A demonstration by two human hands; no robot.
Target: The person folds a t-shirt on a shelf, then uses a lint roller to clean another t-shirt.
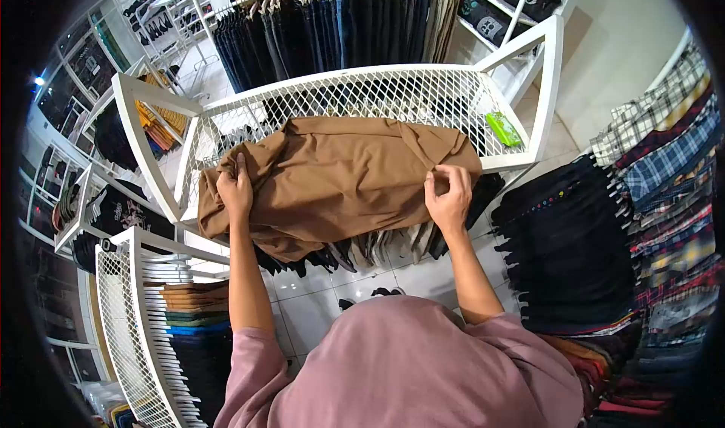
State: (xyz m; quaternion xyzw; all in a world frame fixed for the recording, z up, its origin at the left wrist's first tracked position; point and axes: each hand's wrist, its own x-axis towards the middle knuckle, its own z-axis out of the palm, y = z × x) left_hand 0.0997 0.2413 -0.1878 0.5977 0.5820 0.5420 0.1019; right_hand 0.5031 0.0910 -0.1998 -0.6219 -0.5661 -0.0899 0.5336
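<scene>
A brown garment (340,175) lies crumpled across the white mesh shelf (226,118), its near edge hanging over the front. My left hand (236,190) grips a bunched fold at the garment's left end, thumb up. Near the right end, my right hand (448,194) pinches the fabric between thumb and fingertips, beside a folded corner. A green packet (503,129) rests on the mesh at the shelf's right end, apart from the garment.
Dark trousers (332,31) hang on a rail behind the shelf. Plaid shirts (672,171) and black garments (566,239) hang at the right. At the lower left stands a white rack (136,315) with hangers. More clothes hang under the shelf, above the tiled floor (310,315).
</scene>
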